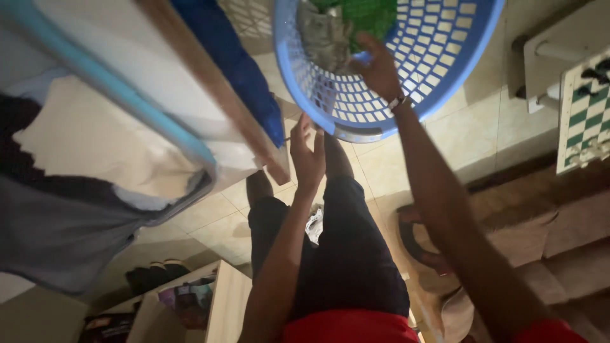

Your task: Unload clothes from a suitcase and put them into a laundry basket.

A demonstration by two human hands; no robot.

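Note:
A blue plastic laundry basket [457,70] with a lattice wall stands on the tiled floor in front of my feet. A grey garment [324,35] and a green cloth [372,14] lie inside it. My right hand [380,68], with a band on its wrist, reaches into the basket and its fingers curl onto the grey garment. My left hand [307,154] hovers just outside the basket's near rim, fingers apart and holding nothing. Below the hands I see my dark shorts and red shirt.
A white padded board with a blue rim [121,89] and a wooden plank juts in from the left, with a blue cloth [238,67] beside it. A green-and-white chessboard [581,114] is at the right, above brown cushions [540,222]. A low shelf with shoes [152,276] stands at the bottom left.

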